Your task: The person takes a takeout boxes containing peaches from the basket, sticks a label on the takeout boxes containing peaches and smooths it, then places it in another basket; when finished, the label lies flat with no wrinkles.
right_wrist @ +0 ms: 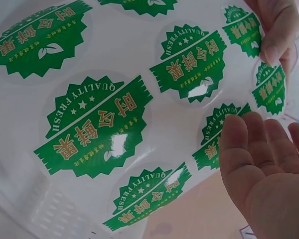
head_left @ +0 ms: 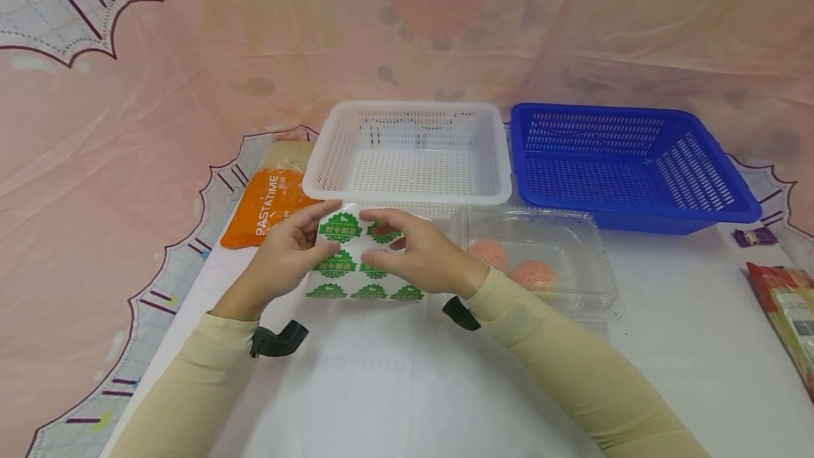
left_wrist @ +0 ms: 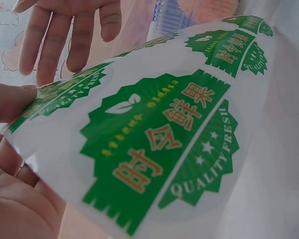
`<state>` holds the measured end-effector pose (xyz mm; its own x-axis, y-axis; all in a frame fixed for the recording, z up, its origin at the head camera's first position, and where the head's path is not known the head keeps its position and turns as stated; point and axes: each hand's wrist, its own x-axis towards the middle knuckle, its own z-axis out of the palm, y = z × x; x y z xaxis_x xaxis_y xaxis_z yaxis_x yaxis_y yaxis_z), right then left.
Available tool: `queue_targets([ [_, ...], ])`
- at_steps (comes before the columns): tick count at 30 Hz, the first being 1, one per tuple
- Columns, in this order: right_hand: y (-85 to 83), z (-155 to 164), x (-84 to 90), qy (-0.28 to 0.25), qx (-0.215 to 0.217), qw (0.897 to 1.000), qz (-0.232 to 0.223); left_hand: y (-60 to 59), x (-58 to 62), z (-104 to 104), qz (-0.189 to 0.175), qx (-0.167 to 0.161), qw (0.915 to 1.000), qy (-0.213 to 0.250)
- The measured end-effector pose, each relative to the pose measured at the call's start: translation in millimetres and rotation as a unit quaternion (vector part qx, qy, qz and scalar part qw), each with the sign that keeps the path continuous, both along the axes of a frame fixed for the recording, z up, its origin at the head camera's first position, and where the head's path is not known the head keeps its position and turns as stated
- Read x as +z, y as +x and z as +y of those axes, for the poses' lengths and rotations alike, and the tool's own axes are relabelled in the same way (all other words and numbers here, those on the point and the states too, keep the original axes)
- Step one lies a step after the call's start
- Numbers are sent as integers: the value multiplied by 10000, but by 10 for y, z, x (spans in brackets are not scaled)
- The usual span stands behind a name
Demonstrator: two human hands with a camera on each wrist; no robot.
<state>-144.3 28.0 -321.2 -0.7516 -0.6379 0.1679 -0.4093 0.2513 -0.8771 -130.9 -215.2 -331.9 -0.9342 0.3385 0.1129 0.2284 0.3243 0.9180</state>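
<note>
A white backing sheet of green round stickers [head_left: 343, 260] is held up off the table in front of a white basket. My left hand [head_left: 286, 253] pinches its left edge, thumb on the printed side [left_wrist: 12, 102]. My right hand [head_left: 420, 253] lies against the sheet's right part with relaxed, nearly straight fingers [right_wrist: 244, 144] touching the sticker edge. The stickers [left_wrist: 164, 129] read "QUALITY FRESH" with orange characters [right_wrist: 99, 124]. In the left wrist view the right hand's fingers [left_wrist: 65, 30] hang straight beyond the sheet.
White basket [head_left: 407, 193] and blue basket [head_left: 744, 207] stand at the back. A clear clamshell box [head_left: 572, 302] holds two pink round pieces [head_left: 533, 274]. An orange PASTATIME packet [head_left: 267, 207] lies left, with a red packet [head_left: 788, 316] and a small purple wrapper [head_left: 754, 237] right.
</note>
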Motion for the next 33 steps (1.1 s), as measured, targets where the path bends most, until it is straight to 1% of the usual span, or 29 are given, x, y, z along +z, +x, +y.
queue_targets([
  [5,5,1,1,-14,28,10000,-13,7,1,6,49,-11,10000,-40],
  [9,5,3,-4,-70,88,9999,60,15,0,11,33,-26,10000,-30],
  [15,6,-2,-2,-173,202,9995,198,20,-8,19,30,-116,9999,28],
  [20,10,-8,7,-132,253,9994,189,16,-20,29,29,-205,9998,79],
  [27,8,-9,3,-54,228,9997,120,11,-38,52,-12,-185,9998,-25],
  [33,-4,-14,-12,-16,325,9991,257,6,-49,63,57,-88,9997,-236],
])
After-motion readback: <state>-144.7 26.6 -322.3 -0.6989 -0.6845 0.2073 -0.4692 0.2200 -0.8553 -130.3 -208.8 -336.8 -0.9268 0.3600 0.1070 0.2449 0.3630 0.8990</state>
